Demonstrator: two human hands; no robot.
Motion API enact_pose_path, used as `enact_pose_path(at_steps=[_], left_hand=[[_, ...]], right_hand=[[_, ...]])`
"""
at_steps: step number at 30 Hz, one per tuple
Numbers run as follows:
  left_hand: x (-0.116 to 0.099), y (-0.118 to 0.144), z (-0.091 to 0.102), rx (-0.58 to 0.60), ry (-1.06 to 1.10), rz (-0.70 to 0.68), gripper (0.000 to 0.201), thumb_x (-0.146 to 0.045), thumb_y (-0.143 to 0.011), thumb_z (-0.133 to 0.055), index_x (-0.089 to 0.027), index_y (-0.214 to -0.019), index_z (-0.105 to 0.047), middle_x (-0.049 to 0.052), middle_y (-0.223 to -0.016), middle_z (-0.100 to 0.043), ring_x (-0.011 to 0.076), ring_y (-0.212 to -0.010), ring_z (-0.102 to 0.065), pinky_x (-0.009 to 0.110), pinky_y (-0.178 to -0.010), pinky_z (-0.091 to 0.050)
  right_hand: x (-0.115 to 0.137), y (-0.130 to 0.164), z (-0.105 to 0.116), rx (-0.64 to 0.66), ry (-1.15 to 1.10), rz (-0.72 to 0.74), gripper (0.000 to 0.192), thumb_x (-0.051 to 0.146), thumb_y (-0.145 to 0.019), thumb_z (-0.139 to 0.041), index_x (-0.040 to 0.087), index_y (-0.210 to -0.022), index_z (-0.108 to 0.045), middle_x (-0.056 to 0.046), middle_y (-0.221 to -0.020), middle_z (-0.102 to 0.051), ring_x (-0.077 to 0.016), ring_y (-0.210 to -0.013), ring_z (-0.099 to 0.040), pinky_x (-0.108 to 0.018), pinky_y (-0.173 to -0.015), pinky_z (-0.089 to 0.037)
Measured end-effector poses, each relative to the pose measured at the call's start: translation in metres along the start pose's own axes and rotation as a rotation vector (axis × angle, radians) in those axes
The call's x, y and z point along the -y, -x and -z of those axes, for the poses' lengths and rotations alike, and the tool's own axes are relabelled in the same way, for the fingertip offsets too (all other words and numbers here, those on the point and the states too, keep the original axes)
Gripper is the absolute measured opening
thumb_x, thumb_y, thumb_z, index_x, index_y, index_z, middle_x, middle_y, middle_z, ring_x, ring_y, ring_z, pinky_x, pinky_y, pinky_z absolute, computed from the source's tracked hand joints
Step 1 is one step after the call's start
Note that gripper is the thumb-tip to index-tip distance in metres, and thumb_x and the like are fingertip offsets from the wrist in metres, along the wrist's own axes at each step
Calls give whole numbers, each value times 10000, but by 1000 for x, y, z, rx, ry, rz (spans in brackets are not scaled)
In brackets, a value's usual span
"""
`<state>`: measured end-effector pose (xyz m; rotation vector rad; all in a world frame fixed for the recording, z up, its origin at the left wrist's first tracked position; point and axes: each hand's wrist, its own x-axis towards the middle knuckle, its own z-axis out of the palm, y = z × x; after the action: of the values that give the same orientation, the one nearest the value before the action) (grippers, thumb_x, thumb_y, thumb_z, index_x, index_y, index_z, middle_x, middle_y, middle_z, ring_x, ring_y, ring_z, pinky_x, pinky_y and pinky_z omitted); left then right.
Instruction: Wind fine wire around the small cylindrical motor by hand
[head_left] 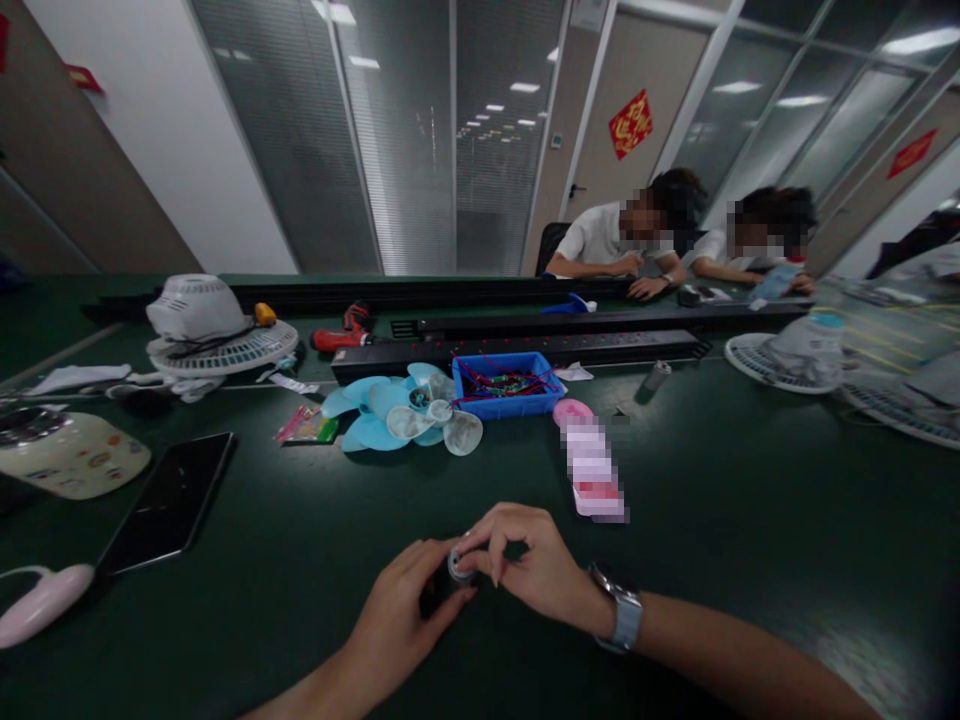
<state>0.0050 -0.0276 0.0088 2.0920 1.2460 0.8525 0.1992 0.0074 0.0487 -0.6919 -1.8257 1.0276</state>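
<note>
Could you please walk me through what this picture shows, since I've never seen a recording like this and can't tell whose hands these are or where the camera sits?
There is no machine here: a person wears one camera on the head, looking forward and down, so the two bare hands at the bottom are the wearer's own. The left hand and the right hand, which has a wristwatch, together pinch a small round part; it is too small to identify. They work over a dark green table. On it lie pale blue fan blades, a blue bin of coloured wires, a black phone, a white fan grille and a red power screwdriver. Two other people sit at the far side.
</note>
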Motion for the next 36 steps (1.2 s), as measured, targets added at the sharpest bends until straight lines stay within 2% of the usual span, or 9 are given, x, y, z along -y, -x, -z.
enact_pose_path(at_steps=[9,18,21,27,36], left_hand=[[-2,-1,0,12,3,5,183,-190,-856,-662,-214,-1037,-685,69,-938,-714,237,-823,-670,326,-710,-547],[1,0,-2,-20,-8,-18,263,-186,-839,-685,-213,-1100,-668,41,-851,-696,214,-722,-654,301,-648,-531],[1,0,-1,-23,0,-23,271,-189,-844,-682,-216,-1114,-669,45,-872,-702,217,-742,-662,301,-658,-537],[0,0,-1,-17,-1,-1,187,-210,-848,-688,-217,-1035,-698,60,-915,-719,228,-781,-676,319,-697,-560],[1,0,-1,-14,10,-11,235,-219,-854,-689,-220,-1089,-683,62,-931,-724,239,-823,-687,331,-727,-567]], right_hand=[[-5,-2,-5,30,-21,-75,375,299,-803,-782,187,-523,-559,-40,-811,-778,-180,-846,-728,-300,-786,-539],[-8,-1,-3,45,-17,-142,249,225,-756,-819,182,-612,-621,-42,-863,-778,-189,-854,-714,-319,-798,-522],[-8,-1,-3,48,-11,-144,211,201,-754,-817,183,-633,-645,-46,-864,-778,-193,-870,-714,-319,-802,-527],[-8,-1,-2,63,-18,-101,254,251,-775,-804,187,-598,-633,-42,-865,-780,-188,-895,-721,-311,-820,-536],[-4,-3,6,167,40,-102,207,156,-795,-737,188,-643,-600,-32,-879,-740,-170,-893,-712,-295,-841,-535]])
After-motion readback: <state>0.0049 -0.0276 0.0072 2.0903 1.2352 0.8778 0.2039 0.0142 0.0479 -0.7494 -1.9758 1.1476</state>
